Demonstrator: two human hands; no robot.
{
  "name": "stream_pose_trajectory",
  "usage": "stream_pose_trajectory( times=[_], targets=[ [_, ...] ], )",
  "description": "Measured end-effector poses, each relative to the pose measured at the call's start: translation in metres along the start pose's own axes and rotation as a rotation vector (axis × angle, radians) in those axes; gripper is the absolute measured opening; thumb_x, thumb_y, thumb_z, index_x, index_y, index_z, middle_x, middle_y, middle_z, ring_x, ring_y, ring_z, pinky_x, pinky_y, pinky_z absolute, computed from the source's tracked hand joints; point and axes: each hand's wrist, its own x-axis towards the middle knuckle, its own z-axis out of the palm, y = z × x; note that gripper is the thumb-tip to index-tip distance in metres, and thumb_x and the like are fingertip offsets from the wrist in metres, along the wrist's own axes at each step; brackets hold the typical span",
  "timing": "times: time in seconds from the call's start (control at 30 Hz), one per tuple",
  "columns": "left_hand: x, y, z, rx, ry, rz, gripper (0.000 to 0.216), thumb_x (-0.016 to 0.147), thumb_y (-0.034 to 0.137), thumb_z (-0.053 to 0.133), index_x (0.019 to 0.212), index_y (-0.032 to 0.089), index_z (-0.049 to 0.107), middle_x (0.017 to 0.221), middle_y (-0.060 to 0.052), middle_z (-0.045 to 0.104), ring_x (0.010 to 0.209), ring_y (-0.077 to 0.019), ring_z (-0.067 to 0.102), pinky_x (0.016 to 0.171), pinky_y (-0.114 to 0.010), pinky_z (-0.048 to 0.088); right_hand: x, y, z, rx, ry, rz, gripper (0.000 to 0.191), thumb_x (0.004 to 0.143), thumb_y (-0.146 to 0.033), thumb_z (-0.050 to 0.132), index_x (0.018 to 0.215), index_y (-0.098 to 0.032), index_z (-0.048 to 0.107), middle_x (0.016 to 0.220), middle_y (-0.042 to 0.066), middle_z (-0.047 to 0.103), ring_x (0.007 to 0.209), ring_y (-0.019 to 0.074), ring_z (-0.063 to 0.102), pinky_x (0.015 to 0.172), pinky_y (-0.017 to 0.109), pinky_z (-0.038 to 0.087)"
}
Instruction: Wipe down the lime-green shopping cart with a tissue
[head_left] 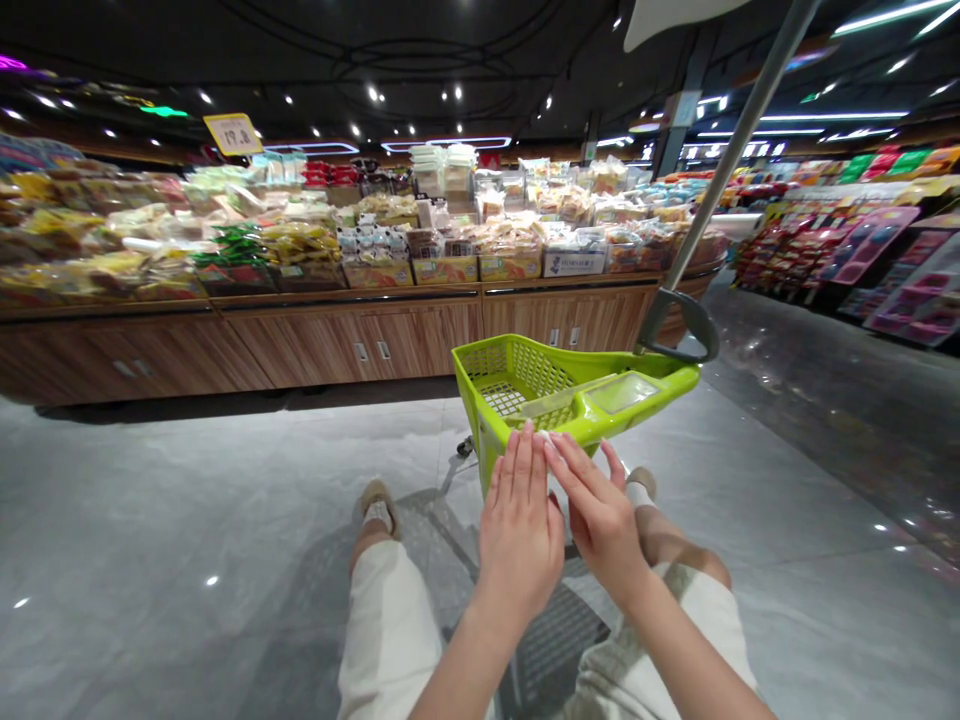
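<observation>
My left hand (519,520) and my right hand (594,510) are held out side by side in front of me, fingers stretched and close together, backs toward the camera. Neither hand holds anything. Their fingertips reach the near rim of a lime-green shopping basket (480,385) on wheels. The basket's grey pull handle (739,135) slants up to the right. Inside the basket I see only its mesh floor. My legs in light shorts and my shoes show below the hands.
A long wooden display counter (337,335) piled with packaged snacks runs across the back. A yellow price sign (233,133) hangs above it. Shelves of colourful goods (862,255) line the right aisle. The floor is glossy grey tile (187,520).
</observation>
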Motion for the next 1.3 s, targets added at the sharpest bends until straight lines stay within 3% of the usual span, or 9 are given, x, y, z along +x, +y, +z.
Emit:
stream_pose_trajectory(
  times=[0.2, 0.4, 0.5, 0.6, 0.67, 0.8, 1.0, 1.17, 1.3],
  targets=[
    [0.000, 0.000, -0.001, -0.010, -0.010, 0.015, 0.071, 0.092, 0.013, 0.038, 0.154, 0.013, 0.005, 0.161, -0.012, 0.019, 0.149, -0.0212, 0.011, 0.119, -0.045, 0.030, 0.004, 0.016, -0.003, -0.158, 0.172, 0.282, 0.064, 0.088, -0.004, 0.035, 0.144, -0.033, 0.043, 0.139, 0.004, 0.058, 0.131, 0.0204, 0.052, 0.117, 0.055, -0.003],
    [0.000, 0.000, -0.001, 0.008, -0.003, 0.002, 0.070, 0.091, 0.012, 0.039, 0.154, 0.013, 0.008, 0.161, -0.012, 0.020, 0.149, -0.0214, 0.012, 0.119, -0.045, 0.030, 0.004, -0.003, 0.001, 0.000, -0.008, -0.025, 0.065, 0.090, -0.006, 0.038, 0.152, -0.025, 0.029, 0.144, 0.011, 0.052, 0.133, 0.0184, 0.049, 0.118, 0.043, 0.017],
    [-0.001, -0.001, -0.002, 0.006, -0.003, 0.012, 0.071, 0.091, 0.013, 0.038, 0.154, 0.013, 0.006, 0.161, -0.012, 0.020, 0.149, -0.0213, 0.011, 0.119, -0.045, 0.030, 0.004, 0.012, -0.005, -0.082, 0.048, 0.119, 0.065, 0.089, -0.004, 0.036, 0.148, -0.031, 0.036, 0.141, 0.007, 0.055, 0.130, 0.0194, 0.052, 0.119, 0.051, 0.003],
    [-0.002, -0.001, -0.001, -0.002, 0.004, 0.014, 0.071, 0.091, 0.012, 0.038, 0.154, 0.012, 0.005, 0.161, -0.012, 0.021, 0.149, -0.0211, 0.012, 0.118, -0.045, 0.030, 0.005, 0.020, -0.007, -0.174, 0.167, 0.300, 0.064, 0.088, -0.005, 0.036, 0.145, -0.034, 0.041, 0.140, 0.005, 0.057, 0.130, 0.0217, 0.052, 0.117, 0.057, 0.000],
    [-0.002, 0.000, -0.001, -0.001, 0.010, 0.010, 0.071, 0.091, 0.012, 0.038, 0.154, 0.012, 0.006, 0.161, -0.012, 0.022, 0.149, -0.0211, 0.012, 0.118, -0.045, 0.031, 0.005, 0.013, -0.005, -0.141, 0.133, 0.253, 0.066, 0.087, -0.005, 0.035, 0.147, -0.032, 0.038, 0.141, 0.007, 0.055, 0.131, 0.0211, 0.052, 0.118, 0.055, 0.006],
    [-0.002, 0.000, -0.001, 0.013, 0.005, 0.002, 0.071, 0.091, 0.012, 0.039, 0.154, 0.012, 0.008, 0.161, -0.012, 0.021, 0.149, -0.0213, 0.011, 0.118, -0.046, 0.030, 0.003, 0.001, -0.005, -0.003, -0.039, -0.049, 0.066, 0.088, -0.005, 0.037, 0.151, -0.026, 0.030, 0.143, 0.010, 0.053, 0.131, 0.0181, 0.051, 0.119, 0.044, 0.017],
    [-0.003, -0.001, -0.001, 0.004, 0.003, 0.008, 0.073, 0.091, 0.013, 0.039, 0.154, 0.011, 0.003, 0.161, -0.013, 0.020, 0.149, -0.0217, 0.011, 0.117, -0.046, 0.032, 0.006, 0.018, -0.008, -0.169, 0.161, 0.280, 0.065, 0.087, -0.004, 0.037, 0.144, -0.033, 0.042, 0.139, 0.004, 0.058, 0.129, 0.0210, 0.053, 0.118, 0.055, 0.002],
    [-0.002, 0.000, -0.001, 0.003, 0.007, -0.008, 0.074, 0.090, 0.011, 0.039, 0.155, 0.014, 0.003, 0.161, -0.013, 0.020, 0.149, -0.0223, 0.013, 0.118, -0.046, 0.031, 0.007, -0.006, -0.003, -0.012, -0.016, -0.002, 0.067, 0.088, -0.006, 0.037, 0.151, -0.026, 0.030, 0.143, 0.010, 0.053, 0.132, 0.0183, 0.050, 0.118, 0.043, 0.019],
    [-0.003, -0.001, -0.002, 0.007, 0.002, 0.008, 0.073, 0.091, 0.013, 0.039, 0.155, 0.013, 0.004, 0.161, -0.012, 0.022, 0.149, -0.0217, 0.013, 0.118, -0.045, 0.031, 0.009, 0.009, -0.008, -0.091, 0.022, 0.119, 0.066, 0.087, -0.004, 0.036, 0.147, -0.032, 0.038, 0.140, 0.006, 0.056, 0.129, 0.0195, 0.053, 0.119, 0.051, 0.003]
  ],
)
